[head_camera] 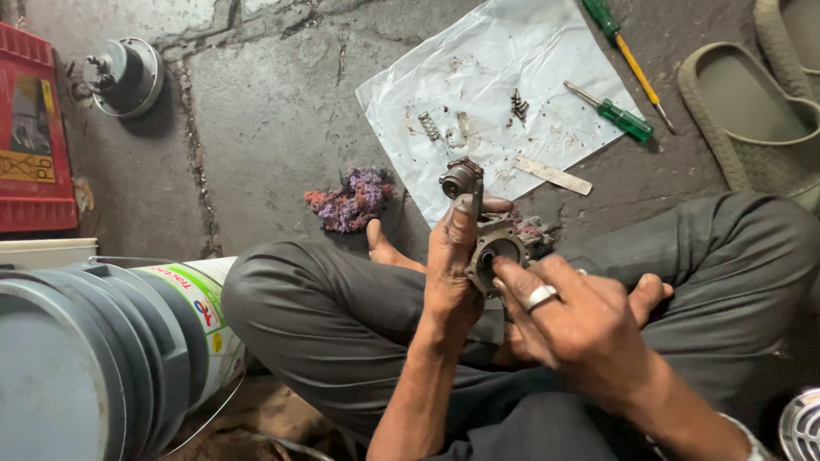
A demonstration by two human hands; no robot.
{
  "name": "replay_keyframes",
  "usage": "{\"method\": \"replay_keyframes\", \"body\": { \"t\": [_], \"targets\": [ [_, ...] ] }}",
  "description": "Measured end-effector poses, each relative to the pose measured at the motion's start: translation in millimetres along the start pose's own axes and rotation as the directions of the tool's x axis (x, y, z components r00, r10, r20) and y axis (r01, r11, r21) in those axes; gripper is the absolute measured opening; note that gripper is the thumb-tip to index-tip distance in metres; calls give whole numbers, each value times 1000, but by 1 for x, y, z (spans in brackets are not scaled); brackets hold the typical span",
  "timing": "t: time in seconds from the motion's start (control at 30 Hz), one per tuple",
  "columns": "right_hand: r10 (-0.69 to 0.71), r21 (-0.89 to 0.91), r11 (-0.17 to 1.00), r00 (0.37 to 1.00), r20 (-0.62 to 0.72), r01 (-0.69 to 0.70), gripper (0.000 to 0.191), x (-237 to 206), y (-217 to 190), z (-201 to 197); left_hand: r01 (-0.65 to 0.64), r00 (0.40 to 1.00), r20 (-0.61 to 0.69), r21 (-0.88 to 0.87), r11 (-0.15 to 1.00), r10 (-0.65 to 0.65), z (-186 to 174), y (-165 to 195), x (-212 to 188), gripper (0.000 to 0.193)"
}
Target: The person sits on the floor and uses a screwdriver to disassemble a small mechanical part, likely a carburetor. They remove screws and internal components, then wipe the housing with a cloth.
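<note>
My left hand [451, 265] grips a small grey metal engine part, a carburettor body [489, 230], and holds it upright over my crossed legs. My right hand [574, 318], with a silver ring on one finger, has its fingertips at the round opening on the lower face of the part; whether it pinches something small there is hidden. Behind the part lies a white plastic sheet [487, 77] with a spring [428, 125], small screws [518, 104] and a flat metal strip [553, 174] on it.
Two green-handled screwdrivers [622, 117] lie at the sheet's right edge. A purple rag wad [351, 201] sits on the cracked concrete floor. A grey bucket and a white can [102, 358] stand at left, with a red box [30, 128] behind. Sandals [752, 102] lie at right.
</note>
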State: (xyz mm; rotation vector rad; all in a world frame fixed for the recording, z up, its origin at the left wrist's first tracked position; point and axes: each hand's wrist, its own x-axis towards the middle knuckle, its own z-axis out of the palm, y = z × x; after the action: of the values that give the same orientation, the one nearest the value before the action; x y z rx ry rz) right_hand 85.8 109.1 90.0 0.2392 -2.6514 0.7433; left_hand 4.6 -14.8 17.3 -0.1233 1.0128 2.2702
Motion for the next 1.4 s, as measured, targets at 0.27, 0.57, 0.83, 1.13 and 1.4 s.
{"method": "replay_keyframes", "body": {
  "t": [0.27, 0.57, 0.83, 1.13, 1.4],
  "targets": [
    [-82, -65, 995, 985, -154, 73, 35, -1, -4, 14, -56, 998, -19, 98, 994, 58, 2, 2, -1, 63],
    [171, 262, 957, 971, -167, -124, 24, -2, -15, -43, -67, 979, 187, -54, 996, 76, 3, 13, -3, 93],
    [424, 480, 809, 902, -78, -338, 22, 0, -6, -54, 28, 925, 378, -121, 992, 20, 1, 6, -4, 95],
    [644, 589, 599, 763, 49, -543, 14, -1, -1, -44, 91, 926, 378, -201, 975, -9, -2, 3, -4, 86],
    [665, 844, 417, 746, -30, -337, 5, 0, 10, -23, 92, 926, 379, -232, 968, 3, -2, -2, -5, 81]
  ]
}}
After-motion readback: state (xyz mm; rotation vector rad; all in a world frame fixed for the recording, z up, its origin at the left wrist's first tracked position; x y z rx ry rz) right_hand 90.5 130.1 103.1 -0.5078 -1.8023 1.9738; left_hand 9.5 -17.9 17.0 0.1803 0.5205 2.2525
